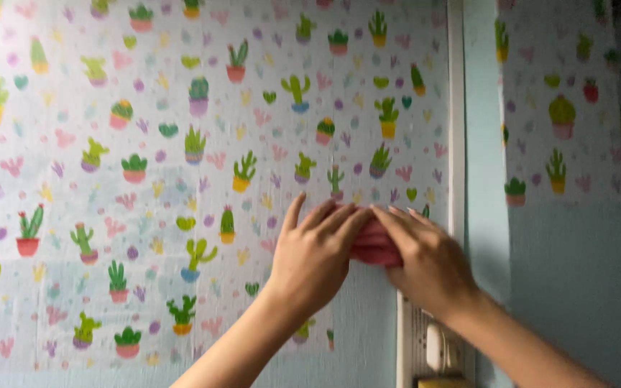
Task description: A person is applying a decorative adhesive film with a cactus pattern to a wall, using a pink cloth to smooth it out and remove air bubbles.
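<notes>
Head view: left hand [314, 259] and right hand [425, 259], fingers flat, press pink cloth [374, 244] against wall [181, 179].

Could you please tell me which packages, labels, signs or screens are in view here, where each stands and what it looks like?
None: no package, label, sign or screen shows.
Cactus-print wall covering: white sheet with green potted cacti and pink hearts, across the wall.
Pink cloth: pressed against the wall under the left hand and right hand.
White switch plate: rectangular, low on the wall below the hands.
</notes>
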